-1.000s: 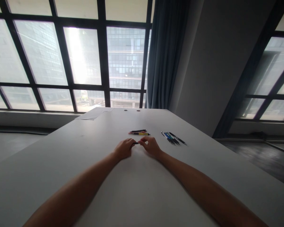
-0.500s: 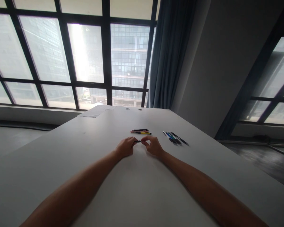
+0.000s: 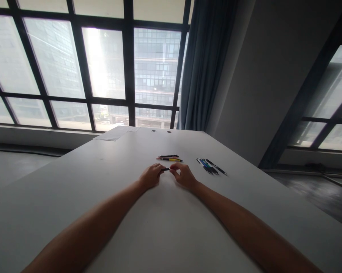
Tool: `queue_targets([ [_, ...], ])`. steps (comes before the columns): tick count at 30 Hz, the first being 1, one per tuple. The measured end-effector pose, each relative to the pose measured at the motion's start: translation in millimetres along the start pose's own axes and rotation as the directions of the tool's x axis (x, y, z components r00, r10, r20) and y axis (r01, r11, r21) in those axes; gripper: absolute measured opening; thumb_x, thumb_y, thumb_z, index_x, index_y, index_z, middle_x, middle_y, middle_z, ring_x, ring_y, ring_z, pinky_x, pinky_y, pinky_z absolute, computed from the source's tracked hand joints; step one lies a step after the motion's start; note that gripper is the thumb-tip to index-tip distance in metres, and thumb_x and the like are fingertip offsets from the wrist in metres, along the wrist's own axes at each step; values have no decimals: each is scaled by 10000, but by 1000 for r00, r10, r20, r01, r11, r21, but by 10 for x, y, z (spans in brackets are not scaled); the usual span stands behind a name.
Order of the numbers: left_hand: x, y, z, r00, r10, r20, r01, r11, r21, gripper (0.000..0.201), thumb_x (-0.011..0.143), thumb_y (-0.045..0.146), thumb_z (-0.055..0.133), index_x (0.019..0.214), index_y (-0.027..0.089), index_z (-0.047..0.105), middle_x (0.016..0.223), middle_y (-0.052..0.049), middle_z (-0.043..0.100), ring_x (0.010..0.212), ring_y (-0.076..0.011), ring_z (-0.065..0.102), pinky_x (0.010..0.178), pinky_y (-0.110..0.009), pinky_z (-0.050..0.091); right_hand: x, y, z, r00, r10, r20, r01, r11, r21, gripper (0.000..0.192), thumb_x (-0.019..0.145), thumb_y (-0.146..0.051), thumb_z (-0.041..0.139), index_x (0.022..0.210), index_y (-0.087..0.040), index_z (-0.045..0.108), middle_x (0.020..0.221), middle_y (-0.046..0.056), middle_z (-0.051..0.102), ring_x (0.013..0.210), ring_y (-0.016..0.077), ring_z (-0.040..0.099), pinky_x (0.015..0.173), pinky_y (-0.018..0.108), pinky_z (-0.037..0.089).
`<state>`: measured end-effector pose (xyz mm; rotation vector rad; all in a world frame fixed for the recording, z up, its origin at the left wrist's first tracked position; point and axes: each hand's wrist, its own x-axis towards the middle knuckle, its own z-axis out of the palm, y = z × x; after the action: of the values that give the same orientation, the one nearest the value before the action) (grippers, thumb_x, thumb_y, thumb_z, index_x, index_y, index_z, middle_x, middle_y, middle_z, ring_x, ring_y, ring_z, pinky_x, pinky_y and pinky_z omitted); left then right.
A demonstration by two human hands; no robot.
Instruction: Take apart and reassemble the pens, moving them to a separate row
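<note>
L hand (image 3: 151, 176): fingers curled nearly shut, tips pinching left end of a small dark pen (image 3: 165, 169), held just above the table (image 3: 148, 231).
R hand (image 3: 183, 176): curled same way, thumb + forefinger at the pen's right end; whether it truly grips, can't tell.
Pen: prob. light, stiff, smooth plastic, may slip; best held by the barrel near each end.
Beyond: pen group w/ yellow one (image 3: 171, 158); blue/dark pens (image 3: 211, 166) to the right; paper sheet (image 3: 114, 134) at far edge.
</note>
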<state>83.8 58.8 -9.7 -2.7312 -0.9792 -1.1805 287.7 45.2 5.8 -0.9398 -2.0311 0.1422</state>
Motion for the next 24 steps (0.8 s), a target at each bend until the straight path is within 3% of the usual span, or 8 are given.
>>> queue_targets([
  [5, 2, 18, 0, 999, 8, 33, -8, 1000, -7, 226, 905, 173, 458, 1061, 182, 621, 933, -85, 650, 883, -185, 610, 803, -319, 510, -15, 1, 5, 997, 46, 66, -33, 982, -187, 190, 900, -247, 511, 773, -179, 635, 706, 34, 660, 645, 162, 582, 688, 291, 421],
  [8, 5, 31, -4, 999, -5, 40, 5, 1000, 5, 221, 902, 171, 464, 1060, 182, 619, 937, -83, 649, 886, -182, 609, 805, -314, 510, -16, -11, 12, 996, -2, 89, 22, 974, -224, 103, 875, -255, 565, 879, -175, 630, 758, 32, 662, 696, 163, 583, 762, 304, 405],
  [11, 6, 41, -10, 999, -1, 54, 1, 1000, 12, 215, 904, 180, 468, 1058, 184, 619, 940, -80, 647, 898, -182, 608, 811, -309, 509, -12, -9, 11, 994, -42, 97, 68, 956, -286, 216, 932, -287, 481, 815, -171, 621, 727, 45, 643, 711, 169, 573, 788, 310, 383],
  [15, 8, 40, -8, 998, -8, 56, 7, 1000, 18, 213, 904, 180, 465, 1051, 181, 619, 927, -78, 647, 879, -179, 610, 800, -305, 510, -11, 12, 1, 992, -98, 81, 117, 953, -279, 263, 951, -351, 453, 867, -161, 613, 778, 57, 650, 755, 178, 579, 797, 309, 369],
  [20, 10, 33, -6, 997, 25, 70, -26, 1000, 13, 216, 904, 183, 464, 1057, 181, 617, 939, -82, 650, 897, -186, 607, 811, -317, 508, -10, 28, -8, 990, -103, 101, 131, 938, -323, 435, 990, -399, 342, 726, -168, 599, 661, 44, 607, 666, 167, 552, 767, 305, 358],
  [24, 9, 39, -19, 997, 13, 71, -14, 1000, 13, 220, 905, 185, 462, 1062, 180, 617, 937, -85, 652, 885, -187, 610, 806, -321, 510, -5, 30, -8, 984, -131, 121, 163, 936, -311, 435, 980, -451, 357, 784, -164, 618, 719, 57, 634, 718, 171, 565, 787, 302, 355],
])
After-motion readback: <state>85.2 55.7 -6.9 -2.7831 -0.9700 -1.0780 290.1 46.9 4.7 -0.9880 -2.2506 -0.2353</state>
